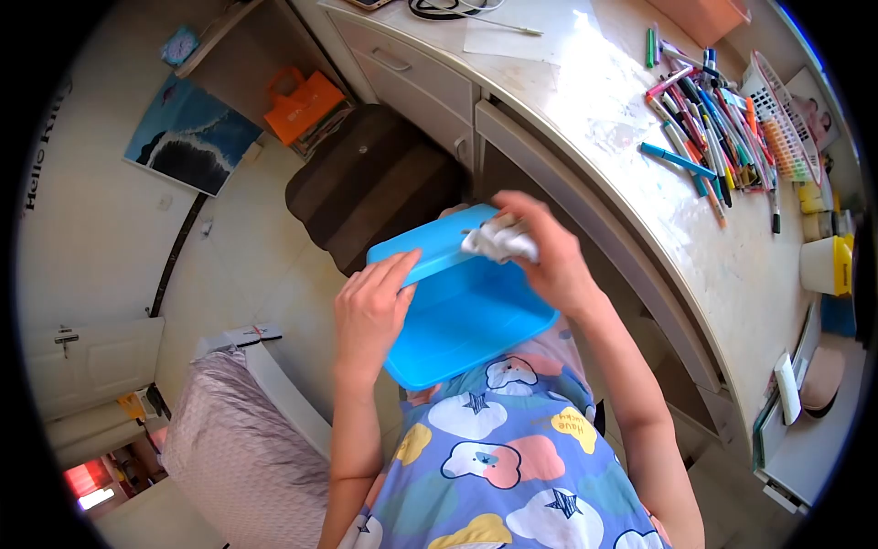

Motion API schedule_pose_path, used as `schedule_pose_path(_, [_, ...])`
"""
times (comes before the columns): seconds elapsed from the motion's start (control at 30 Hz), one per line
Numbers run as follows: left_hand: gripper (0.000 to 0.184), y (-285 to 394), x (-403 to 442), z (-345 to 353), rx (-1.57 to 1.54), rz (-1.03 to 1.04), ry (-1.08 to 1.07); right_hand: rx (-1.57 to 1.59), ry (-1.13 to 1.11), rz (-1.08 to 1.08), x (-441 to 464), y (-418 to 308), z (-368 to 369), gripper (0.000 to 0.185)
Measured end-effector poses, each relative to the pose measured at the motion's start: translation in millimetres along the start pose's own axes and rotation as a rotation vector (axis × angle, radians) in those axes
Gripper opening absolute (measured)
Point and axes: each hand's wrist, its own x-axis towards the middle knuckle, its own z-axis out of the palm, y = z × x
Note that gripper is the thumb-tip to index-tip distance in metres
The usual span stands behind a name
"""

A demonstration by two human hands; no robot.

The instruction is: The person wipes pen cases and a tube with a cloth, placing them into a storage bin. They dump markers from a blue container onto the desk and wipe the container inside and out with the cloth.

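A blue plastic box (466,334) rests tilted on my lap, its inside facing me. My left hand (373,302) is closed on the box's left side, with the fingers over the upper wall. In my right hand (549,252) is a crumpled white tissue (501,240), held against the far rim of the box. Some darker marks show at the tissue's top edge, too small to make out. The underside of the box is hidden from me.
To the right, the desk (585,110) carries a pile of pens (709,128) and a white basket (782,119) on its side. A brown striped chair (380,174) stands ahead, near an orange bag (302,105). The bed (242,448) is at the left.
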Motion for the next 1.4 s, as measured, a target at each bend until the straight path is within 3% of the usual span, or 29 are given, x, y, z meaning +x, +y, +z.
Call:
schedule_pose_path(0.03, [0.038,-1.1,-0.7,3.7,0.005,0.005,0.028,0.09,0.069,0.149,-0.1,-3.5,-4.2,0.061])
schedule_pose_path(0.07, [0.04,-1.7,-2.9,7.3,0.009,0.006,0.054,-0.017,0.183,0.207,1.2,-2.2,-7.6,0.067])
schedule_pose_path(0.1, [0.041,-1.4,-5.2,10.3,0.012,0.002,0.08,-0.238,0.308,0.175,2.6,-2.3,-8.7,0.057])
schedule_pose_path(0.17, [0.041,-1.0,-6.2,12.6,0.009,-0.019,0.099,-0.48,0.16,0.01,-2.1,7.0,-8.0,0.046])
schedule_pose_path(0.23, [0.041,-0.2,-5.4,12.7,0.021,-0.028,0.108,-0.449,0.05,-0.125,-3.1,3.5,1.1,0.039])
schedule_pose_path(0.37, [0.038,6.9,-5.6,11.6,0.027,-0.048,0.109,-0.26,0.064,0.044,-7.8,-4.5,13.6,0.04])
schedule_pose_path(0.53, [0.037,10.9,-5.7,11.8,0.015,-0.04,0.119,-0.242,0.019,-0.026,-0.7,-4.2,19.5,0.039])
schedule_pose_path(0.63, [0.036,1.6,-8.2,19.5,0.03,-0.051,0.141,-0.262,0.028,-0.269,0.6,-26.9,50.6,0.061])
schedule_pose_path(0.67, [0.037,-4.6,-11.0,23.3,0.056,-0.065,0.144,-0.226,0.03,-0.416,0.6,-26.7,67.6,0.059])
schedule_pose_path(0.7, [0.038,-9.9,-12.4,25.8,0.085,-0.08,0.149,-0.224,-0.038,-0.42,3.6,-37.2,77.1,0.053])
schedule_pose_path(0.83, [0.033,-19.1,-13.0,17.3,-0.007,-0.125,0.183,-0.358,0.101,-0.408,16.5,-8.0,75.2,0.034])
schedule_pose_path(0.97, [0.031,-25.1,-16.8,11.8,-0.054,-0.199,0.183,-0.429,0.24,-0.272,25.1,30.8,40.9,0.043])
schedule_pose_path(1.07, [0.029,-22.4,-9.5,9.5,-0.09,-0.22,0.183,-0.405,0.202,-0.105,27.8,37.2,25.4,0.045])
schedule_pose_path(1.2, [0.031,-34.7,-1.4,-6.9,-0.477,-0.412,0.012,-0.451,0.125,-0.051,8.2,36.8,27.1,0.042])
schedule_pose_path(1.3, [0.032,-64.4,-4.0,-2.0,-0.602,-0.443,0.025,-0.527,-0.005,-0.027,-24.8,51.0,30.1,0.036])
schedule_pose_path(1.4, [0.033,-84.7,-5.2,10.2,-1.016,-0.481,0.013,-0.562,-0.107,-0.006,-33.4,40.1,29.8,0.028])
